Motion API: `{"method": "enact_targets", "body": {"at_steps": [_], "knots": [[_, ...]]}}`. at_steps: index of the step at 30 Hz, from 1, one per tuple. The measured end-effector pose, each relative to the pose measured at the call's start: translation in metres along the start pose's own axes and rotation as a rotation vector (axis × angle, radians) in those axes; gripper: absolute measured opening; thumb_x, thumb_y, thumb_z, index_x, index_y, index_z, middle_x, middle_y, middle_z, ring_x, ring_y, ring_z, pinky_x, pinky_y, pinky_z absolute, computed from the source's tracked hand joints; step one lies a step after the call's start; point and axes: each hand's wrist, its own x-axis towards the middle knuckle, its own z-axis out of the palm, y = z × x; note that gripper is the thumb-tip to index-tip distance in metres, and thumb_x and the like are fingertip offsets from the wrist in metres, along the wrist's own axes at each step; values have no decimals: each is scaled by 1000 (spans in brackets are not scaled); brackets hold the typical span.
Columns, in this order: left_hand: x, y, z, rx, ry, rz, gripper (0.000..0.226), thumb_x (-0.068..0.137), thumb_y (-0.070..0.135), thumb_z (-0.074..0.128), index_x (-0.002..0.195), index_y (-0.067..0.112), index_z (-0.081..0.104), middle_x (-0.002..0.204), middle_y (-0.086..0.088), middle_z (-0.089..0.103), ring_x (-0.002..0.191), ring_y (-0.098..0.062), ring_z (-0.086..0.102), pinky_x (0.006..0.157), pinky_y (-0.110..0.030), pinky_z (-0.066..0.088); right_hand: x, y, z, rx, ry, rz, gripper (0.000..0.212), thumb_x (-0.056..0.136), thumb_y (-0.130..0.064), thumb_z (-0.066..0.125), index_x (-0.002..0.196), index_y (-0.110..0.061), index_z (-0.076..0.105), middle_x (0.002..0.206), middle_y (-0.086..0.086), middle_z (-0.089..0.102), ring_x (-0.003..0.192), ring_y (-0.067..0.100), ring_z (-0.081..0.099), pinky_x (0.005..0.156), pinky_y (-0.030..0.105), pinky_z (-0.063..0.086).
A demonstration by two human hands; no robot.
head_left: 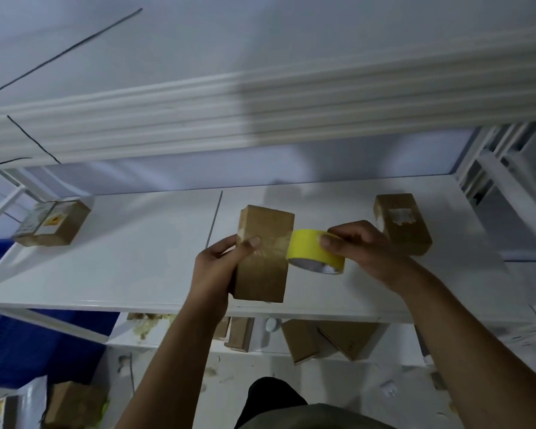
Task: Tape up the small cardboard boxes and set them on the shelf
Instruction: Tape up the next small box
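A small brown cardboard box [265, 267] is held upright over the front of the white shelf [136, 258]. My left hand [220, 267] grips its left side, thumb pressed on clear tape across its face. My right hand [362, 246] holds a yellow tape roll [314, 250] against the box's right edge. Two more cardboard boxes rest on the shelf: one with a yellow label at the left [51, 222], one with a torn white patch at the right [403, 222].
The upper shelf's white front rail [260, 119] runs overhead. Several cardboard boxes [331, 339] lie on the lower level below the shelf edge. A blue bin [28, 345] stands at the lower left. White uprights [492, 162] frame the right end.
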Motion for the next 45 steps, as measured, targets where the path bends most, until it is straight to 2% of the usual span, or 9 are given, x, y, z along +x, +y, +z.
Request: {"method": "enact_targets", "body": {"at_steps": [5,8,13,18,21,25,32,42,45], "knots": [[13,-10,-29,-220,-169,-93,59,86,50,83,130,11,75,131,-22,74,117,-42,74,86,-51,64,30,9,14,-629,191,220,80,60,-98,57,52,-19,45,47,-6,34,45,10,39,53,29,31],[31,-30,-37,-309,-140,-216,66,96,48,68,150,11,56,134,-20,71,116,-38,73,84,-50,62,57,13,15,-541,78,209,81,66,-90,64,58,-13,40,56,-1,30,52,13,34,59,32,26],[71,-43,-73,-263,-69,-252,61,93,50,72,141,13,64,131,-21,72,109,-36,76,82,-49,64,87,26,8,-298,-61,203,56,77,-69,68,61,-18,51,61,-5,41,64,14,40,70,36,30],[103,-41,-88,-173,228,-211,73,55,50,96,113,8,77,102,-15,83,90,-37,82,75,-51,66,122,39,33,-1177,155,312,75,67,-93,61,63,-18,50,58,-5,53,52,15,48,52,26,27],[116,-48,-93,-69,211,-195,49,74,47,93,109,15,79,101,-15,83,91,-37,81,80,-55,67,143,37,52,-1365,83,401,73,65,-92,64,69,-20,53,60,-3,54,52,15,48,52,25,25],[133,-55,-99,60,166,-212,31,90,45,82,110,22,79,107,-14,81,101,-38,78,89,-57,65,164,42,72,-1450,-73,495,73,75,-80,67,103,-13,56,73,0,49,62,18,49,57,27,33],[154,-68,-101,336,53,-199,58,101,59,62,136,14,68,124,-13,74,111,-32,71,95,-44,62,175,54,113,-1563,-205,522,52,92,-46,59,133,-14,52,122,7,65,109,28,63,86,38,43],[160,-70,-115,458,-46,-155,77,91,80,57,140,21,68,119,-3,76,109,-25,72,102,-52,60,126,63,132,-1429,-9,-144,32,72,-42,80,80,-12,70,94,8,62,97,31,58,91,41,34],[157,-66,-115,462,-42,-159,94,75,92,53,138,24,69,121,-2,77,110,-25,73,103,-51,59,109,74,137,-1325,102,-327,16,84,-29,73,79,-15,73,92,4,64,99,26,61,117,46,34]]}}
